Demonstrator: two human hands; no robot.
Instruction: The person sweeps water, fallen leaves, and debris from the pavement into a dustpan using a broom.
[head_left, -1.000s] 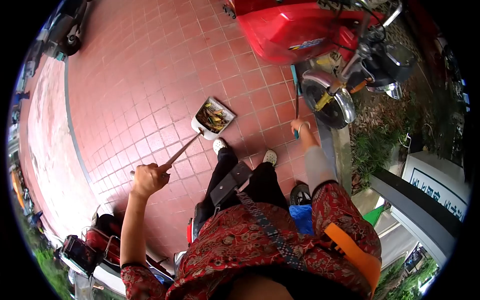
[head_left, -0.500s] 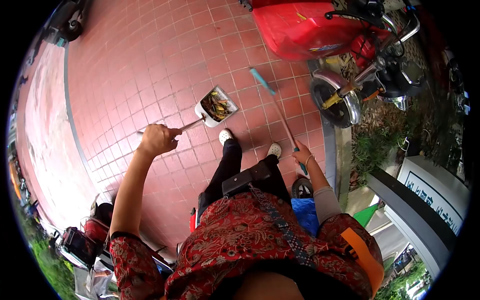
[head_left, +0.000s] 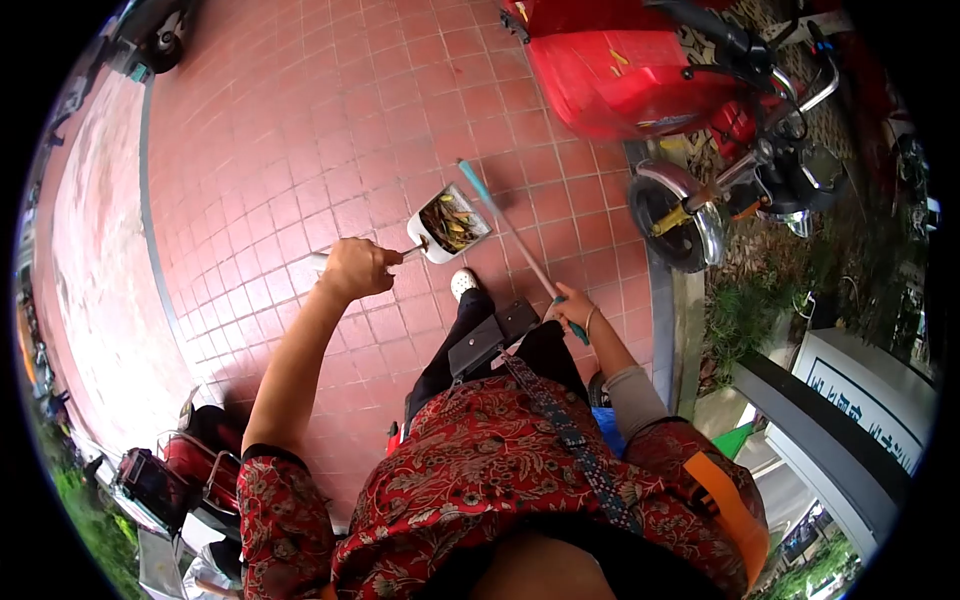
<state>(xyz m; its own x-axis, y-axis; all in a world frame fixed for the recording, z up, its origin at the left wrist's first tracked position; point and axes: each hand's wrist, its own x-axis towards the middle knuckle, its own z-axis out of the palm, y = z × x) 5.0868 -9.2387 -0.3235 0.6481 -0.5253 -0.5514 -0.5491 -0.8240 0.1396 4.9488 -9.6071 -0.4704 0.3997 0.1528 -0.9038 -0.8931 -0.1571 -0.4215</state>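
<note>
My left hand (head_left: 357, 268) is closed around the handle of a long-handled dustpan (head_left: 438, 254). Dry yellow and brown leaves (head_left: 452, 224) lie inside the pan, which is low over the tiles; whether it touches them I cannot tell. In my right hand (head_left: 573, 307) is a long thin stick (head_left: 525, 249) with a teal grip and a teal far end. That far end reaches just past the pan's upper right corner, apart from the leaves. The exact kind of tool is unclear.
Red floor tiles (head_left: 330, 120) spread ahead. A red three-wheeled vehicle (head_left: 625, 85) stands at upper right, its front wheel (head_left: 660, 212) near the kerb (head_left: 688, 330). A white sign (head_left: 865, 400) is at right. Another parked vehicle (head_left: 190, 465) sits at lower left.
The stick's far end has swung left, from well right of the dustpan to near its upper corner. Both hands have shifted in view, the left rightward and the right leftward. One shoe is now hidden.
</note>
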